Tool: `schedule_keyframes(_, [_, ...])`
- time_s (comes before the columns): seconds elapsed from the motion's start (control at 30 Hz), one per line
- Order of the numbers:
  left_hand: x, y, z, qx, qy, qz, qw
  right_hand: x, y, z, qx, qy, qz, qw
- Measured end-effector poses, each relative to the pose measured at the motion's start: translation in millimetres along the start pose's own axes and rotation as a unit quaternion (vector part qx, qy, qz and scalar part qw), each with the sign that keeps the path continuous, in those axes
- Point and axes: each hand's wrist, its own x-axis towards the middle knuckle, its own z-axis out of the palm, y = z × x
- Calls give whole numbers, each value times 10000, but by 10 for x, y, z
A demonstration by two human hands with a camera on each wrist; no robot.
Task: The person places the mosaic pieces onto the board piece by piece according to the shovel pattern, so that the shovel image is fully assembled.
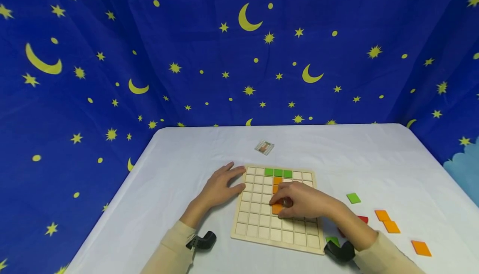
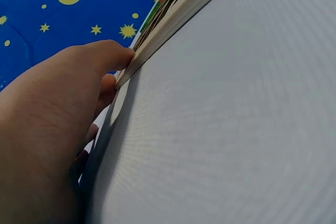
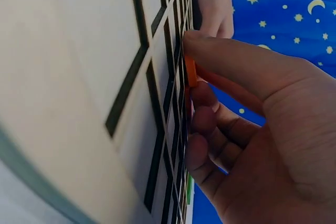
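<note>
Here I am, right hand (image 1: 301, 199) low over the wooden board (image 1: 247, 217), thumb and fingers pinching an orange tile (image 1: 277, 208) by its edges. It's down among the squares, in the orange column below the middle of the green row (image 1: 278, 173); whether it sits fully flush, I can't tell, because my own fingers cover part of it. An edge grip makes sense, I reckon: the tile is thin, and this leaves its underside free to meet the square. From the right wrist the thumb shows at one end of the tile and the fingertips at the other.

Over on the other side, my left hand (image 1: 220, 187) is spread, pinching nothing, thumb and forefinger touching the board's left edge. I'd call that a brace, so the frame doesn't slide under the right hand's work.

Beyond the board lies a small patterned card (image 1: 264, 147), apart from both hands, where neither arm blocks my view of it. And to the right, the loose green tile (image 1: 353, 198), the orange pair (image 1: 387, 221) and a lone orange tile (image 1: 421, 248) lie scattered on the white cloth (image 1: 187, 157), on the picking hand's side, which looks handy.
</note>
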Motion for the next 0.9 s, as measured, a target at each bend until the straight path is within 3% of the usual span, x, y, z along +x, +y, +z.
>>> schedule_keyframes(0.9, [-6,-4,-8,33,16,-1,10000,-23,14,3,23,15,-371,9993])
